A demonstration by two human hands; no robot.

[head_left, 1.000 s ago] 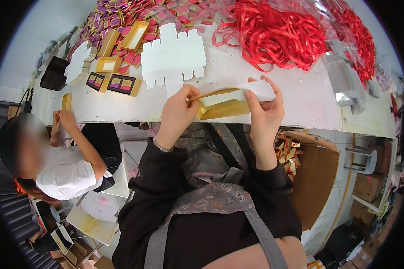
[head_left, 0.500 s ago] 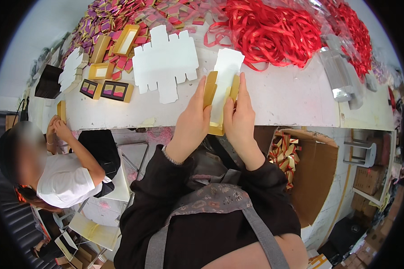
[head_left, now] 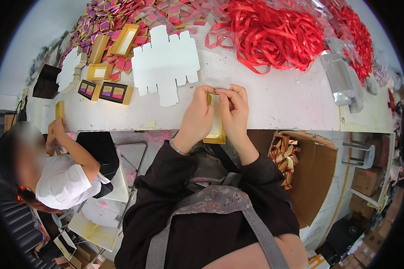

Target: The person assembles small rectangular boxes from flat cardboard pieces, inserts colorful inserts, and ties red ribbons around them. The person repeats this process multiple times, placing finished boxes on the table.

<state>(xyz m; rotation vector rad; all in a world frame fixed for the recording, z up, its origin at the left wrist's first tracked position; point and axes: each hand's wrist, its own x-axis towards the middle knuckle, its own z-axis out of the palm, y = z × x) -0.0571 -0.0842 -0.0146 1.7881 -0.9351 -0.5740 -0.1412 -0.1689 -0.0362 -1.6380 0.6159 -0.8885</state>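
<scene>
Between my hands is a narrow gold cardboard box (head_left: 217, 122) with a pale inside, at the front edge of the white table. My left hand (head_left: 198, 112) is closed along its left side, the thumb against the wall. On the right side, my right hand (head_left: 234, 110) has its fingers bent over the far end, which they partly hide. The box's walls stand up and its near end hangs past the table edge. Beyond my hands lies a flat white box blank (head_left: 165, 62) with notched edges.
A heap of red ribbon (head_left: 274, 38) lies at the back right, beside clear plastic sleeves (head_left: 336, 74). Small pink and purple pieces (head_left: 116, 20) cover the back left, near gold boxes (head_left: 125, 39). A co-worker (head_left: 69, 179) sits at left. A carton (head_left: 316, 179) stands below right.
The gold box's white end flap, stretched out flat before, is now folded up out of sight. My hands have moved together around its far end.
</scene>
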